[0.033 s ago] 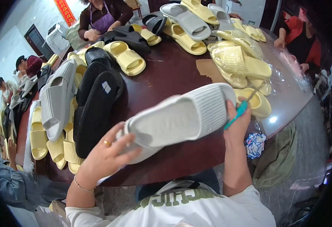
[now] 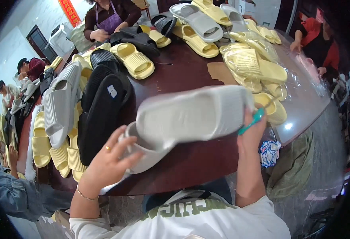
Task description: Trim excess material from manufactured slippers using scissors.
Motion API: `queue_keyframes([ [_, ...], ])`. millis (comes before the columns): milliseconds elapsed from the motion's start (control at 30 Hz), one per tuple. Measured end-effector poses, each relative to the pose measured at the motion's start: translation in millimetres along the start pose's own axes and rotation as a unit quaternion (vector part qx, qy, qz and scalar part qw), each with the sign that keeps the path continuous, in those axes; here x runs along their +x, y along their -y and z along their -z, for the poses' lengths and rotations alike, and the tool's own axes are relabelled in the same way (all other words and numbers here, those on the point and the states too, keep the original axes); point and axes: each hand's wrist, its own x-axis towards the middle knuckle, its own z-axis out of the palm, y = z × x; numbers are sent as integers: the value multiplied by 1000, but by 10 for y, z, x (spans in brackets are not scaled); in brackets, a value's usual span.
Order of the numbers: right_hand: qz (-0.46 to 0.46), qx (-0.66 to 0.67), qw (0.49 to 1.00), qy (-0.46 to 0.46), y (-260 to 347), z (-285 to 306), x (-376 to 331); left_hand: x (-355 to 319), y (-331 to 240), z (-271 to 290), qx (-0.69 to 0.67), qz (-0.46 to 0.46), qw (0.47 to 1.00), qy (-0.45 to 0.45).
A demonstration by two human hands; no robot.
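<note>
My right hand [image 2: 253,131] grips the toe end of a light grey slide slipper [image 2: 183,115], which is blurred by motion. The same hand also holds a teal-handled tool [image 2: 252,121] with a thin metal end; its exact kind is unclear. Below and left of that slipper is a second light grey slipper [image 2: 153,157], partly covered by the first. My left hand [image 2: 113,157] is closed on its left side, with a ring on one finger. Both slippers are held above the dark red table [image 2: 179,85].
Black slippers [image 2: 103,119], grey slippers [image 2: 61,107] and yellow slippers [image 2: 41,139] are piled at the left. Plastic-wrapped yellow slippers [image 2: 254,65] lie at the right, near a brown cardboard piece [image 2: 219,73]. Several people work around the table, one in a purple apron [image 2: 110,22].
The upper grey slipper has shifted and turned slightly, its heel end moving away from my left hand. More of the lower slipper's inside now shows. My left hand has moved slightly left.
</note>
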Motion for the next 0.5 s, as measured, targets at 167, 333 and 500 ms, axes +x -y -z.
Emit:
queue_keyframes([
  [167, -48, 172, 982, -60, 97, -147, -60, -34, -20, -147, -287, 160, 919, -219],
  [333, -183, 136, 962, 151, 65, -50, -143, 260, -99, -466, -421, 278, 835, -220],
  [500, -115, -47, 978, 169, 149, -39, -257, 656, 28, -563, -361, 269, 852, -268],
])
